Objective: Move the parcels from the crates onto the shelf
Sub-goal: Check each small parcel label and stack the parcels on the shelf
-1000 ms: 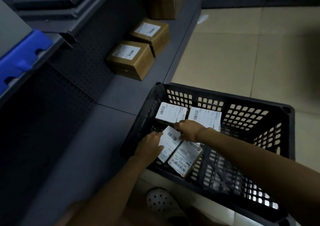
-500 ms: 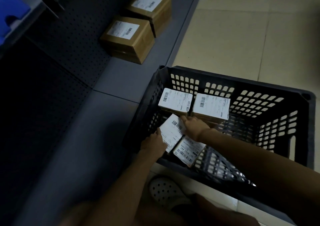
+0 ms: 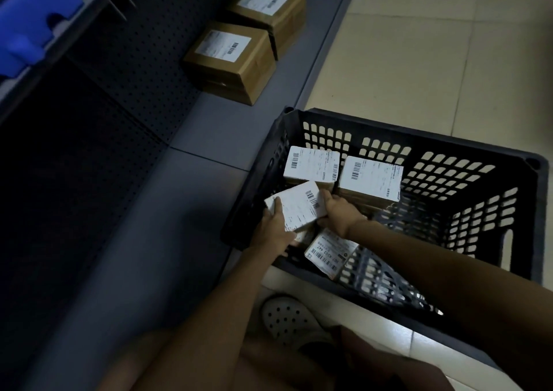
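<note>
A black slatted crate (image 3: 425,139) stands on the floor beside a low grey shelf (image 3: 167,235). Inside it lie small parcels with white labels: two at the far side (image 3: 311,164) (image 3: 371,178) and one near the front wall (image 3: 329,251). My left hand (image 3: 273,229) and my right hand (image 3: 338,209) grip a further white-labelled parcel (image 3: 297,206) from its two ends, tilted and lifted inside the crate's left corner.
Two brown cardboard parcels (image 3: 230,61) (image 3: 269,10) sit on the grey shelf further back. A dark perforated back panel (image 3: 143,70) rises behind the shelf, with a blue bin (image 3: 33,28) on a level above. A white perforated shoe (image 3: 287,320) shows on the tiled floor (image 3: 434,61).
Both hands have closed on the labelled parcel and raised it from the crate floor, tilting it. The view has tipped downward, nearer the crate.
</note>
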A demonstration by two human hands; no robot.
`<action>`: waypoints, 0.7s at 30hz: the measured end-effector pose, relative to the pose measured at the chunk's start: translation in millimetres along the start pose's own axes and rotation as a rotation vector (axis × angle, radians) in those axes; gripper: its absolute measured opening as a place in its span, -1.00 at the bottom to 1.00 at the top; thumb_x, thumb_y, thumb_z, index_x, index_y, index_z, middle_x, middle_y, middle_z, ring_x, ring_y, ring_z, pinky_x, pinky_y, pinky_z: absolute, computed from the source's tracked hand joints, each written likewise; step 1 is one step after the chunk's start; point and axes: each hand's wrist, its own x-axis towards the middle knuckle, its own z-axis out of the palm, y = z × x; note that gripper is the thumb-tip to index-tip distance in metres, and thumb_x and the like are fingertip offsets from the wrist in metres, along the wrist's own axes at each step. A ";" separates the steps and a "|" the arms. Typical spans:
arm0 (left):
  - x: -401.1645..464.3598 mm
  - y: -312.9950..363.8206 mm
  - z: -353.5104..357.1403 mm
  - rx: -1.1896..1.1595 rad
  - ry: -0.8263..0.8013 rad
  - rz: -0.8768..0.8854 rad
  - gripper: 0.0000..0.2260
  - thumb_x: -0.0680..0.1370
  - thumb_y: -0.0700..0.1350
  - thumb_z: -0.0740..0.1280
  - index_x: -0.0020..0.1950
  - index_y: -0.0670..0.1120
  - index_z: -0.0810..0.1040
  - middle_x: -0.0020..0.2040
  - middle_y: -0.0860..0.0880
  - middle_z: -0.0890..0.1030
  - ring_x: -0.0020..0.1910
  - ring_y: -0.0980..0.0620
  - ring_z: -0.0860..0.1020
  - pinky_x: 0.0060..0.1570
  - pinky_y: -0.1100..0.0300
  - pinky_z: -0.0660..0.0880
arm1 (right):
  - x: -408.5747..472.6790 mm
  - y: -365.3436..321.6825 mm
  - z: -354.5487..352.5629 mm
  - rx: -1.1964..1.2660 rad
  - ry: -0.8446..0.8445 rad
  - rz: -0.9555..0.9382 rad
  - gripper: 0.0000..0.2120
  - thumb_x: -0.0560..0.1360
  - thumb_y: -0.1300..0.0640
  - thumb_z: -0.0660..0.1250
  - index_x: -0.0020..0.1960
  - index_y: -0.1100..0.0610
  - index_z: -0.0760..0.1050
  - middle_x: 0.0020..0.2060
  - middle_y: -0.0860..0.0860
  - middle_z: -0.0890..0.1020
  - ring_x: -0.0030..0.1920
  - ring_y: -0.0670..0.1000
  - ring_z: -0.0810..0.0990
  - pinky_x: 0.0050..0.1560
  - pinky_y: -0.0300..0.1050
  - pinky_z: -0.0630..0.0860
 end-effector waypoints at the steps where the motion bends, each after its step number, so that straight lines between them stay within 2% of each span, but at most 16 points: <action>1: -2.8 0.7 -1.7 -0.002 0.037 0.013 -0.17 0.54 -0.09 0.37 0.59 -0.05 -0.16 0.47 -0.20 0.19 0.35 -0.18 0.34 0.26 0.00 0.39 | -2.9 -1.9 -1.8 0.010 0.023 -0.002 -0.47 0.52 0.15 0.36 0.38 0.22 0.18 0.23 0.28 0.48 0.18 0.29 0.50 0.14 0.06 0.45; 6: -16.2 3.0 -10.1 0.000 0.203 0.088 -0.20 0.53 -0.13 0.39 0.59 -0.04 -0.07 0.53 -0.18 0.12 0.35 -0.17 0.38 0.23 -0.01 0.44 | -22.5 -15.4 -12.9 0.110 0.120 0.039 -0.46 0.56 0.22 0.30 0.46 0.19 0.14 0.19 0.26 0.50 0.17 0.28 0.52 0.12 0.08 0.50; 10: -33.0 7.4 -18.7 0.012 0.326 0.153 -0.23 0.54 -0.16 0.36 0.60 0.00 -0.05 0.58 -0.11 0.05 0.39 -0.12 0.35 0.27 0.01 0.40 | -41.5 -22.0 -18.4 0.201 0.223 0.044 -0.53 0.55 0.26 0.30 0.40 0.19 0.22 0.14 0.23 0.54 0.10 0.21 0.54 0.01 0.02 0.53; 12: -42.9 9.6 -26.5 0.006 0.389 0.168 -0.24 0.55 -0.16 0.36 0.59 0.03 -0.03 0.58 -0.08 0.07 0.41 -0.11 0.33 0.31 -0.01 0.39 | -51.6 -28.0 -22.8 0.245 0.275 0.027 -0.52 0.54 0.24 0.33 0.39 0.20 0.24 0.15 0.21 0.53 0.12 0.19 0.53 0.04 0.01 0.52; 15: -60.2 11.2 -41.9 -0.029 0.482 0.212 -0.25 0.52 -0.11 0.40 0.59 0.05 0.04 0.55 -0.06 0.17 0.38 -0.11 0.37 0.27 -0.09 0.43 | -68.1 -36.9 -32.6 0.278 0.360 -0.036 -0.49 0.51 0.21 0.39 0.37 0.20 0.25 0.16 0.17 0.52 0.13 0.17 0.53 0.11 0.00 0.49; 18: -85.8 13.7 -57.7 -0.061 0.583 0.263 -0.28 0.52 -0.09 0.41 0.58 0.03 0.11 0.55 -0.05 0.19 0.39 -0.09 0.36 0.28 -0.04 0.42 | -85.9 -46.5 -44.8 0.293 0.448 -0.126 -0.46 0.49 0.22 0.40 0.39 0.15 0.26 0.19 0.14 0.51 0.17 0.14 0.52 0.18 0.04 0.50; 21: -112.3 17.6 -76.1 -0.086 0.716 0.348 -0.30 0.51 -0.12 0.42 0.57 0.02 0.15 0.55 -0.09 0.20 0.38 -0.13 0.38 0.25 -0.02 0.42 | -105.2 -62.6 -61.7 0.302 0.550 -0.221 -0.42 0.49 0.22 0.41 0.43 0.12 0.25 0.25 0.10 0.49 0.23 0.07 0.48 0.17 -0.05 0.47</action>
